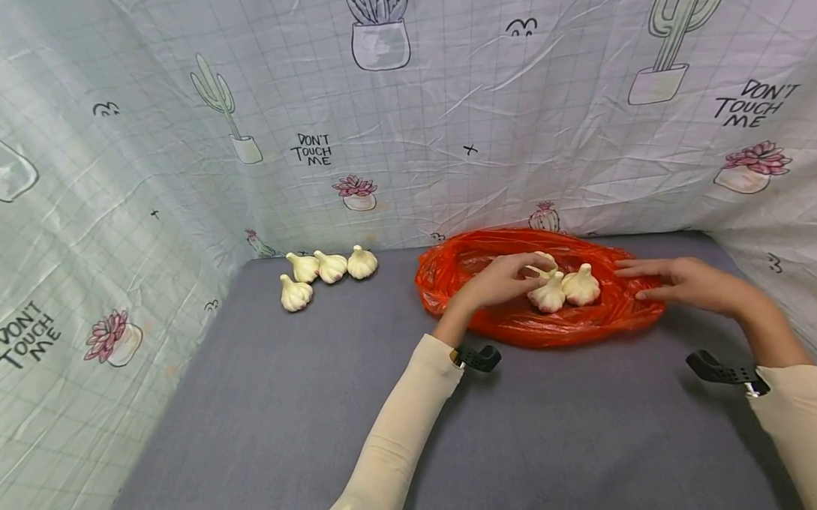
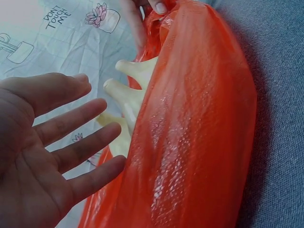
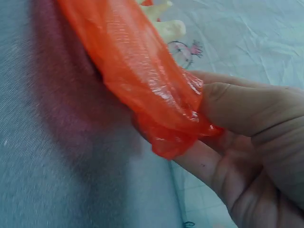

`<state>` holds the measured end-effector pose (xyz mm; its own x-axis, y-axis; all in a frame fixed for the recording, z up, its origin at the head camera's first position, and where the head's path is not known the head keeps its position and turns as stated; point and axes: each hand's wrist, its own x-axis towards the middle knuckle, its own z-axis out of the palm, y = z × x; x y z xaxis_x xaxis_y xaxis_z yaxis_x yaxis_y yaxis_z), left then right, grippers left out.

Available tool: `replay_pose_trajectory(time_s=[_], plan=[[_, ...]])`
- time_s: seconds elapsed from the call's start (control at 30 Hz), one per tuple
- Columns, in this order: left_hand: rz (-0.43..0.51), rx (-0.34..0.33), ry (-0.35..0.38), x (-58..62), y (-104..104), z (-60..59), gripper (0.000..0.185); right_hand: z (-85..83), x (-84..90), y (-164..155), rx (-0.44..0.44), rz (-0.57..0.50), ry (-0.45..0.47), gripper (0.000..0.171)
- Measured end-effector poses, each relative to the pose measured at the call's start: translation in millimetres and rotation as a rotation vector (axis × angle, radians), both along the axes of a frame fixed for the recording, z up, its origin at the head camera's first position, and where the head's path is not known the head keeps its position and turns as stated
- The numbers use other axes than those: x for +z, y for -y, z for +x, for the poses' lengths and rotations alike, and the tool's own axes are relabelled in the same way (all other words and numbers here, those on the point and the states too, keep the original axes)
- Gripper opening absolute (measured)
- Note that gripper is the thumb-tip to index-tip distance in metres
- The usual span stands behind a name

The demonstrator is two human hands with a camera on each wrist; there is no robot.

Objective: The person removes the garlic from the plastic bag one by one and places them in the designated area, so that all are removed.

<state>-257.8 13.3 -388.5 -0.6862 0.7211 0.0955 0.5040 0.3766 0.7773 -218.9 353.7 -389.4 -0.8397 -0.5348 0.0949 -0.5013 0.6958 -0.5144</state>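
Observation:
A red plastic bag (image 1: 514, 330) lies spread on the table, its mouth turned up around three visible garlic bulbs. One garlic bulb (image 1: 582, 286) sits at the right, a second garlic bulb (image 1: 548, 296) beside it, and a third garlic bulb (image 1: 546, 261) is partly hidden behind my left fingers. My left hand (image 1: 498, 279) reaches over the bag's opening; in the left wrist view its fingers (image 2: 90, 142) are spread and fairly straight, close to the bulbs, with nothing in them. At the bag's right end, my right hand (image 1: 694, 286) pinches the rim between thumb (image 3: 232, 107) and fingers.
Several garlic bulbs (image 1: 331, 267) stand in a loose group on the grey table (image 1: 295, 401), toward its back left. A printed cloth (image 1: 413, 135) hangs along the back and both sides. Each wrist carries a black camera mount (image 1: 479, 358).

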Motion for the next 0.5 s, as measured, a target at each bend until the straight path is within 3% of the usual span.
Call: replay_pose_trajectory(time_s=[0.13,0.33,0.5], plan=[[-0.019,0.005,-0.006,-2.0,-3,-0.5,0.032,2.3,2.4,4,-0.052,0.090,-0.156,0.041],[-0.017,0.003,-0.005,-2.9,-6,-0.2,0.031,11.8,3.4,5,-0.174,0.077,-0.194,0.029],[-0.018,0.002,-0.002,-3.4,-8,-0.6,0.030,13.8,-11.4,-5,-0.017,0.083,-0.344,0.052]])
